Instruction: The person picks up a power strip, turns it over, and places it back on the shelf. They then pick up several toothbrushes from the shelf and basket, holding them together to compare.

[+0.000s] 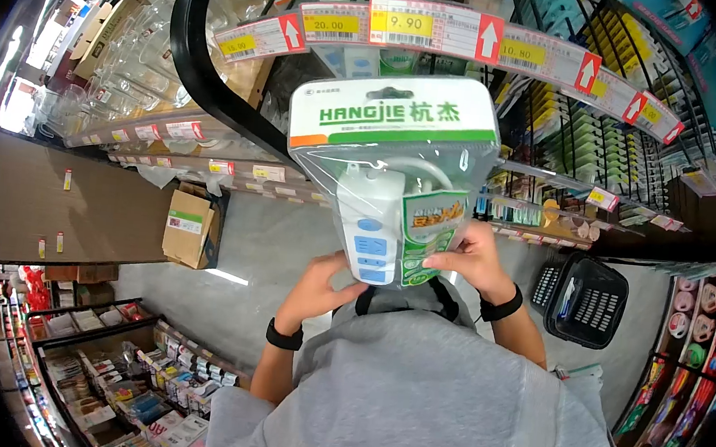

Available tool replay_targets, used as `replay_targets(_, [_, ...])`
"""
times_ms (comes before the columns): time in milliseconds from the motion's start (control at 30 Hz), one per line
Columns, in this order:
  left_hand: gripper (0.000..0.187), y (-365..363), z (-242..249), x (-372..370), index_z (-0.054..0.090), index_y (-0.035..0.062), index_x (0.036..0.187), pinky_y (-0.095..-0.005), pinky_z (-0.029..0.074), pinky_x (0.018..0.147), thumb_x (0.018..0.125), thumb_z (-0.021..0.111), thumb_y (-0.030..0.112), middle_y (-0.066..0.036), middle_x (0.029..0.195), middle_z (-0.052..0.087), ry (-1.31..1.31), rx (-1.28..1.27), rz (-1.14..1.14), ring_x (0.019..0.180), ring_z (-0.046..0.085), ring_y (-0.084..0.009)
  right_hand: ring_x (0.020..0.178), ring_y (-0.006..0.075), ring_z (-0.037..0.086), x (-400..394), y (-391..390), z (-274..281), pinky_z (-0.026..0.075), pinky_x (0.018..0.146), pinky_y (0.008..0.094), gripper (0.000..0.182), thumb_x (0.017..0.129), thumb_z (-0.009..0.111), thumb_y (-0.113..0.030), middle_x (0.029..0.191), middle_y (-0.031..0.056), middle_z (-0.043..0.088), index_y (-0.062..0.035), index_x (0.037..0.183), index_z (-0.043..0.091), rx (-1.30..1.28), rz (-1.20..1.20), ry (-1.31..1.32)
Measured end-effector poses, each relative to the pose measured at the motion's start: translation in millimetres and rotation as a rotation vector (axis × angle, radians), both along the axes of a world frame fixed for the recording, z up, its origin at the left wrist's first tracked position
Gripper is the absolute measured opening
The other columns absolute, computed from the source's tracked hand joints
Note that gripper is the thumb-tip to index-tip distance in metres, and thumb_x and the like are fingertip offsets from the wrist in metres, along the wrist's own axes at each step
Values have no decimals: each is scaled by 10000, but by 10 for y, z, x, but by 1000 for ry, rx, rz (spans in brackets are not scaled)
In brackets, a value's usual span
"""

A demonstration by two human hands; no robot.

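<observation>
The right hand pinched the near right edge of a clear blister pack, its thumb pressed over the green label and its other fingers partly hidden behind. The left hand was closed about the near left corner, thumb by the bottom edge, fingertips out of sight behind the plastic. Held up between the person and the shelves, the pack had its long axis running near to far, its printed header card at the far end and its front facing the camera. Inside, a white power strip lay lengthwise along the same axis, left of the label, its blue sockets toward the near end. Black wristbands circled both wrists, beside the grey top. Beyond the header card curved a price rail, with more packs hanging behind it. Glassware stood far left; on the floor sat a cardboard box to the left and a black basket to the right.
</observation>
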State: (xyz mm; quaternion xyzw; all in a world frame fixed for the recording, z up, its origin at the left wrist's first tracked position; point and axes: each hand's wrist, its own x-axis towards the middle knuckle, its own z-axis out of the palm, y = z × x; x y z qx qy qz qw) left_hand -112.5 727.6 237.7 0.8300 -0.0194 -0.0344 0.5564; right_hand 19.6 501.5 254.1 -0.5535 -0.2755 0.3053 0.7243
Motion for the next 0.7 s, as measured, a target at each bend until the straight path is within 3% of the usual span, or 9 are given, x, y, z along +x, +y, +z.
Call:
replay_targets(67, [515,-11,101,38,525,2,1107,-326,413,870,656,738,129,-118,1062,572,10,34,-30,998,546,-216,868,117,571,15,-11,2,451,774,268,298,725,704,-57,971,73,626,20,997,610,-11,23,12])
replay_targets(167, [687,3,-28,42,420,-4,1212,-347,357,952,641,767,154,-111,1193,494,69,-342,42,1128,466,-202,878,123,571,37,-38,12,448,783,271,314,724,701,-54,962,76,623,23,1011,600,-24,58,68])
replay_targets(267, [704,-121,25,106,392,4,1236,-366,339,973,651,763,131,-92,1227,466,96,-800,158,1159,432,-180,871,120,573,43,-58,-36,451,767,262,320,730,700,-63,961,74,623,20,1021,596,-35,81,-9])
replay_targets(400, [433,-290,4,202,496,-14,1118,-306,457,827,726,677,28,-85,1043,593,161,-668,340,937,580,-165,842,91,565,77,-44,-60,454,732,237,345,759,684,-87,952,41,617,11,1070,573,-77,97,-52])
replay_targets(433, [321,-345,-21,238,527,-26,1062,-278,489,757,758,628,-4,-81,955,627,41,-714,387,825,613,-154,829,83,561,84,-38,-57,453,720,229,349,769,678,-94,942,30,615,10,1082,565,-84,85,-27])
replay_targets(500, [304,-386,31,286,524,-37,1056,-283,491,763,768,615,1,-93,962,623,63,-794,453,831,612,-154,776,51,538,146,-79,-205,448,676,204,341,803,649,-116,891,-5,600,11,1102,545,-102,62,-47])
replay_targets(600, [265,-436,96,290,517,-57,1031,-285,494,759,796,590,41,-110,956,616,71,-813,547,827,610,-158,728,44,549,229,-162,-285,454,612,191,250,827,617,-121,876,11,615,-9,1045,570,-91,130,232])
replay_targets(700, [294,-446,23,294,500,-56,1056,-287,486,774,805,590,66,-112,991,605,15,-826,555,853,603,-154,706,66,572,216,-277,-359,464,591,194,251,830,611,-117,864,34,631,-9,1049,555,-117,272,237])
